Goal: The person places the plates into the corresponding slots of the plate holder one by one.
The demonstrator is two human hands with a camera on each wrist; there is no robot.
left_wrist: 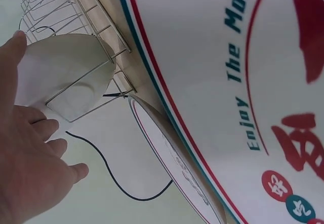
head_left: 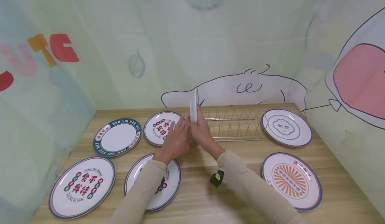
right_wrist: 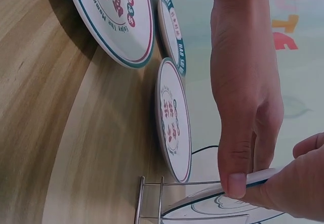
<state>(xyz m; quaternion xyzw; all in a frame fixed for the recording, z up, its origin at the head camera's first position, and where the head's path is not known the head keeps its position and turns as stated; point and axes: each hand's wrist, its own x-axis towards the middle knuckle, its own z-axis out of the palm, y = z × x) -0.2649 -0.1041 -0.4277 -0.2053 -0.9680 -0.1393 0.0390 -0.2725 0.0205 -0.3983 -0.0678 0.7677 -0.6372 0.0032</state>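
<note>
In the head view, an upright white plate (head_left: 194, 110) stands edge-on at the left end of a wire dish rack (head_left: 231, 140). My right hand (head_left: 202, 130) grips its rim from the right side. The left hand (head_left: 177, 137) is on the other side, fingers extended. In the left wrist view, the plate's plain underside (left_wrist: 66, 64) faces my left hand (left_wrist: 35, 163) behind the rack wires. The right wrist view shows the left thumb (right_wrist: 236, 184) touching the rim and the right hand (right_wrist: 304, 183) pinching it; the patterned face (right_wrist: 202, 204) is partly covered.
On the wooden table, left of the rack, lie printed plates: a teal-rimmed one (head_left: 117, 138), one behind my left hand (head_left: 157, 125), and two nearer ones (head_left: 82, 187) (head_left: 169, 184). Two more plates (head_left: 287, 127) (head_left: 291, 180) lie at the right. A printed curtain (head_left: 168, 50) hangs behind.
</note>
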